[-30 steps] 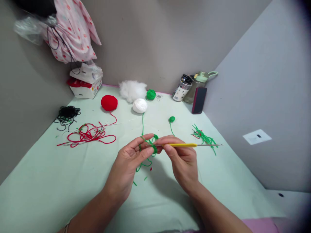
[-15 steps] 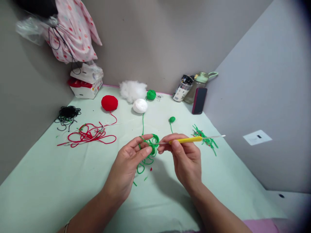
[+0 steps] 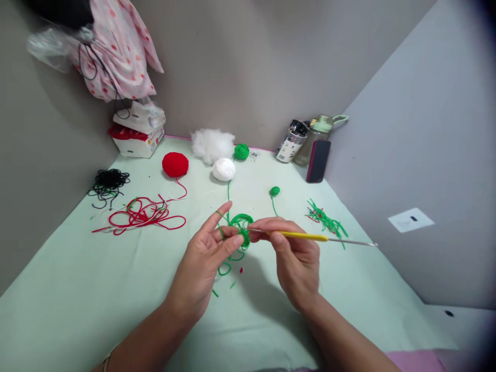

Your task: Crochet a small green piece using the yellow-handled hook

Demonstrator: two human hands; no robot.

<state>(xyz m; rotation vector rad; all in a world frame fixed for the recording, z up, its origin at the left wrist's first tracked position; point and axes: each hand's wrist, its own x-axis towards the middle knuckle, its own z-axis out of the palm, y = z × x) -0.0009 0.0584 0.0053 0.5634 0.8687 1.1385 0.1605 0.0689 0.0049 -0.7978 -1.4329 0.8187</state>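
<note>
My left hand (image 3: pixel 207 253) pinches a small piece of green crochet work (image 3: pixel 245 236) between thumb and fingers, its index finger raised with a green strand looped round it. In my right hand (image 3: pixel 296 256) is a double-ended crochet hook (image 3: pixel 304 235) with a yellow handle, held like a pencil. One metal tip meets the green work at my left fingertips; the other sticks out to the right. Loose loops of green yarn (image 3: pixel 225 268) hang below and behind the work. A strand runs from it back toward the white yarn ball (image 3: pixel 223 169).
A red yarn ball (image 3: pixel 175 164), tangled red yarn (image 3: pixel 143 214) and black yarn (image 3: pixel 110 179) lie left. White stuffing (image 3: pixel 212 144) and a green ball (image 3: pixel 241 151) sit behind. Right are a tiny green ball (image 3: pixel 275 191), yarn scraps (image 3: pixel 327 218), a phone (image 3: pixel 318 161) and a bottle (image 3: pixel 315 137).
My left index finger has lifted, raising the strand. The hook's outer end has swung down and right, and my right hand has dipped slightly.
</note>
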